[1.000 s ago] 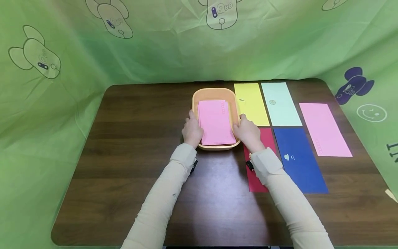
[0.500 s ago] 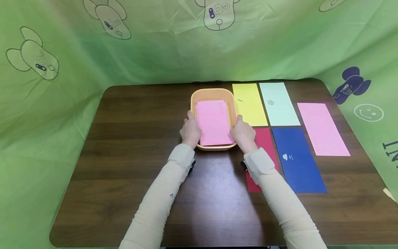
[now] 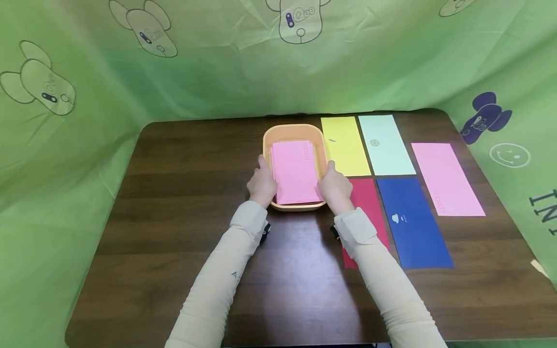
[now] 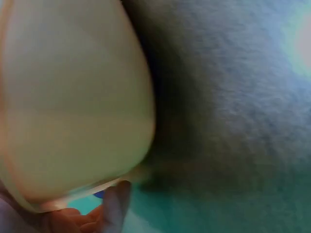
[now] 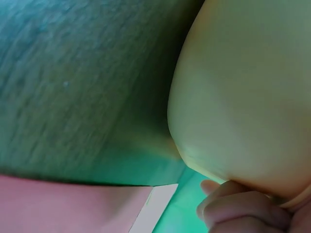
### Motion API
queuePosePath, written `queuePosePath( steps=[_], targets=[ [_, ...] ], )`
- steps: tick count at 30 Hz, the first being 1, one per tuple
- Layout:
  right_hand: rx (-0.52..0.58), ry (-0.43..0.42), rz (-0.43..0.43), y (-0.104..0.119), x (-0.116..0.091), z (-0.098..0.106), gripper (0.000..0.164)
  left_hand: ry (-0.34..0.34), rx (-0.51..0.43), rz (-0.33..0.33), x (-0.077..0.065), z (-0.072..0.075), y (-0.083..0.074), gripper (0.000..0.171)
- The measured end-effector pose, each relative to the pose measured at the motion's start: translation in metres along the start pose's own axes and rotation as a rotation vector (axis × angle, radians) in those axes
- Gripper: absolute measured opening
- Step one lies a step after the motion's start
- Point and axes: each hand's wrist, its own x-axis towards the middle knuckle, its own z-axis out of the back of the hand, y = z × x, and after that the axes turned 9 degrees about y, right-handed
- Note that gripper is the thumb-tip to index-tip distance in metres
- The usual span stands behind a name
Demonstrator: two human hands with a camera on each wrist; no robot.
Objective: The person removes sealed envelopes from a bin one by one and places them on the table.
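Observation:
An orange plastic basin (image 3: 293,131) sits at the back middle of the table. In it lies a stack of pink envelopes (image 3: 297,171), the top one with small printed boxes near one corner. My left hand (image 3: 262,186) grips the basin's left side. My right hand (image 3: 335,189) holds the right side, opposite. In the left wrist view, bent fingers (image 4: 112,206) show at the basin's wall (image 4: 77,107). The right wrist view shows curled fingers (image 5: 243,206) under the rim. Both palms are mostly hidden.
Right of the basin lie a yellow envelope (image 3: 346,145), a pale mint one (image 3: 385,150), a pink one (image 3: 448,179), a blue one (image 3: 413,232) and a red one (image 3: 367,200), partly under the right arm. Behind the table (image 3: 174,241) hangs a green printed cloth (image 3: 226,82).
The whole head view has shifted slightly left. My right hand has moved a little inward against the basin's side. The basin and envelopes keep about the same places on the table.

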Motion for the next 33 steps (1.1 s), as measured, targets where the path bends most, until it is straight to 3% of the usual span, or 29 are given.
queuePosePath(
  steps=[4,7,11,14,16,18,21,29,33],
  targets=[
    [-0.012,-0.009,-0.006,0.001,-0.001,-0.001,0.044,0.026,-0.009,0.007,-0.001,0.004,-0.001,0.083],
    [-0.014,-0.012,-0.021,0.0,-0.001,-0.002,0.046,-0.004,0.033,-0.027,-0.004,0.005,-0.002,0.089],
    [-0.011,-0.01,-0.024,0.0,0.0,-0.002,0.047,-0.162,0.166,-0.141,-0.011,0.007,-0.004,0.086],
    [-0.006,-0.01,-0.023,0.002,0.0,-0.001,0.046,-0.288,0.273,-0.211,-0.02,0.009,-0.007,0.062],
    [-0.005,-0.008,-0.028,0.003,0.0,-0.001,0.044,-0.327,0.323,-0.239,-0.027,0.009,-0.008,0.047],
    [-0.007,-0.008,-0.034,0.003,0.0,-0.001,0.043,-0.324,0.366,-0.255,-0.034,0.007,-0.01,0.039],
    [-0.007,-0.011,-0.037,0.002,0.0,-0.001,0.043,-0.282,0.417,-0.266,-0.042,0.002,-0.011,0.04],
    [-0.023,-0.03,-0.035,0.002,0.0,-0.004,0.045,-0.286,0.586,-0.265,-0.045,-0.013,-0.008,0.063],
    [-0.023,-0.035,-0.028,0.003,0.0,-0.003,0.044,-0.24,0.655,-0.242,-0.045,-0.017,-0.007,0.074]
  ],
)
